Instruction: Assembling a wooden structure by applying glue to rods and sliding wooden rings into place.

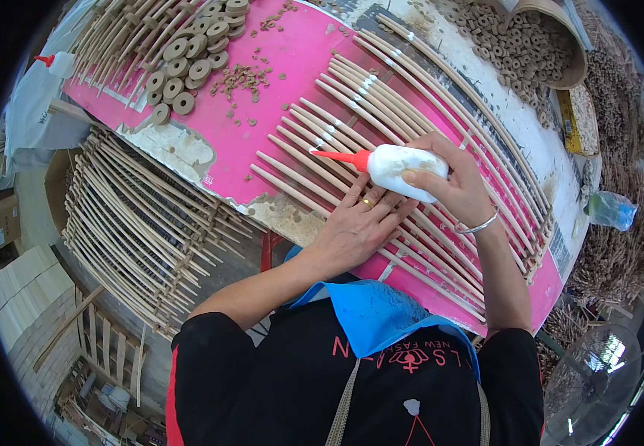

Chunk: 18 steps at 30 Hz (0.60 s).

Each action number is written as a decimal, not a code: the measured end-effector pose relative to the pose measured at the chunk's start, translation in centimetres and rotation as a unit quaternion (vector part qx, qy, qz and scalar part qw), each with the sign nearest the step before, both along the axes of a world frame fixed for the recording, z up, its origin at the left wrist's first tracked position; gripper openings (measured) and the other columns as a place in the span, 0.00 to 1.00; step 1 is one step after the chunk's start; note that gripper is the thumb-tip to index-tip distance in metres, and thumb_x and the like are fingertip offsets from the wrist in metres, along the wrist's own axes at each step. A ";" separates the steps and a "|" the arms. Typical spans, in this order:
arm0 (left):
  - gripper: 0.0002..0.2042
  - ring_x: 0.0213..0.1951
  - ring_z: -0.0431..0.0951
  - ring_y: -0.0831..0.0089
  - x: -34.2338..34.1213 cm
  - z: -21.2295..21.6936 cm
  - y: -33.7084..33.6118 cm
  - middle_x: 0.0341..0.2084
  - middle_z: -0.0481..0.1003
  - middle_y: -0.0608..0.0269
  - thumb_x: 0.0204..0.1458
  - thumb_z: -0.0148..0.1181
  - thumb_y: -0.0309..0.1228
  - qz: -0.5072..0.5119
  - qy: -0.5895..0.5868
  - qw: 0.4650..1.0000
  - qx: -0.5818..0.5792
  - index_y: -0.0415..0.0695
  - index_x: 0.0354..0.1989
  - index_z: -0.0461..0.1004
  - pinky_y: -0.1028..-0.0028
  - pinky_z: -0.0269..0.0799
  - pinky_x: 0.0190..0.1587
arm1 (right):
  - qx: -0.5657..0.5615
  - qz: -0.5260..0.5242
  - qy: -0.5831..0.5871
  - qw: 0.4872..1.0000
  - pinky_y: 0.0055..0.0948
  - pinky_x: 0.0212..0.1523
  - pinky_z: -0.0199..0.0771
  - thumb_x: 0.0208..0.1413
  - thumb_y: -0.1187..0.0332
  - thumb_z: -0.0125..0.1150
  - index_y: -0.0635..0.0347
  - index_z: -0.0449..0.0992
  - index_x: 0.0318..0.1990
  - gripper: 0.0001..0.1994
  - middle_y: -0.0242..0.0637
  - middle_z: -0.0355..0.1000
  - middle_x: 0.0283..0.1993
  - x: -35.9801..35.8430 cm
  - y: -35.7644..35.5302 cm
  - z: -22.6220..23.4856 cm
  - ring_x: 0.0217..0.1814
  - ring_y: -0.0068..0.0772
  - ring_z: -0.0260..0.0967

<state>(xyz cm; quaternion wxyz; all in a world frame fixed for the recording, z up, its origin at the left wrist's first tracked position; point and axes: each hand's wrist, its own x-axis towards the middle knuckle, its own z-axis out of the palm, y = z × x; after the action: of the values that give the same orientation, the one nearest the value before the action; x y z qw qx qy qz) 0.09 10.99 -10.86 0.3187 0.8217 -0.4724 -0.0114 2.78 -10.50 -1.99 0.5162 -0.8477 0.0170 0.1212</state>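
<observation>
My right hand (454,178) is closed around a white squeeze bottle (395,165) with a red nozzle, tilted so that its tip points left. The tip hangs over the ends of a row of slim wooden rods (292,172), and whether it touches one I cannot tell. White glue-like dabs (326,135) show on several rods near their far ends. My left hand (352,229), with a gold-coloured ring on one finger, lies over the nearer rods with its fingers stretched out. Its fingertips are partly under the bottle. Pink sheeting (225,167) lies beneath the rods.
Thick wooden rings (199,69) and small wooden pieces (240,78) lie at the far left. A tipped tub (576,33) spills more rings at the far right. Bundled rods (144,223) stand below the table's left edge. A fan (593,383) is at lower right.
</observation>
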 end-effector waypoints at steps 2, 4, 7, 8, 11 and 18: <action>0.28 0.75 0.62 0.54 0.0 0.1 0.1 0.66 0.71 0.54 0.63 0.58 0.38 -0.004 0.007 1.000 -0.002 0.48 0.72 0.68 0.42 0.44 0.79 | 0.002 0.008 0.020 1.000 0.27 0.45 0.74 0.56 0.65 0.72 0.64 0.79 0.52 0.18 0.34 0.79 0.43 -0.1 -0.1 0.4 0.44 0.24 0.76; 0.27 0.75 0.62 0.53 0.1 0.3 0.3 0.67 0.70 0.54 0.63 0.58 0.38 -0.007 0.017 1.000 0.001 0.48 0.72 0.68 0.43 0.45 0.78 | 0.003 0.014 0.039 0.999 0.25 0.48 0.74 0.58 0.66 0.72 0.64 0.78 0.53 0.19 0.32 0.77 0.44 -0.1 0.0 0.9 0.46 0.21 0.74; 0.27 0.75 0.61 0.52 0.0 0.2 0.3 0.67 0.69 0.52 0.63 0.58 0.37 -0.003 0.016 1.000 0.003 0.47 0.72 0.68 0.43 0.47 0.77 | 0.008 0.025 0.025 0.999 0.25 0.48 0.74 0.58 0.67 0.72 0.64 0.78 0.53 0.18 0.32 0.77 0.44 0.0 0.6 1.0 0.47 0.21 0.74; 0.27 0.75 0.61 0.52 0.0 0.1 0.3 0.67 0.69 0.52 0.63 0.58 0.37 -0.003 0.016 1.000 0.004 0.47 0.72 0.68 0.43 0.47 0.77 | 0.005 0.022 0.013 1.000 0.27 0.46 0.74 0.56 0.66 0.72 0.64 0.80 0.52 0.18 0.34 0.78 0.43 0.1 0.8 0.8 0.45 0.24 0.75; 0.28 0.75 0.60 0.51 0.0 0.0 0.2 0.67 0.69 0.51 0.63 0.58 0.38 -0.006 0.008 1.000 -0.005 0.46 0.72 0.68 0.43 0.49 0.77 | 0.002 0.028 -0.005 1.000 0.30 0.45 0.75 0.54 0.66 0.73 0.63 0.81 0.50 0.17 0.36 0.79 0.41 0.3 1.2 0.7 0.43 0.27 0.77; 0.27 0.75 0.61 0.52 0.0 0.1 0.3 0.65 0.70 0.51 0.63 0.57 0.37 -0.006 0.011 1.000 0.000 0.47 0.72 0.68 0.45 0.50 0.76 | -0.024 0.056 0.019 0.998 0.25 0.48 0.73 0.57 0.67 0.72 0.65 0.79 0.52 0.18 0.33 0.77 0.44 0.3 0.8 1.2 0.47 0.21 0.73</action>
<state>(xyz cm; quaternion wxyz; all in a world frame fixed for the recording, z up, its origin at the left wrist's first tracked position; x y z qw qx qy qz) 0.06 11.27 -10.72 0.3241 0.8185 -0.4738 -0.0227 3.10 -9.68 -0.76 0.4876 -0.8570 -0.0176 0.1655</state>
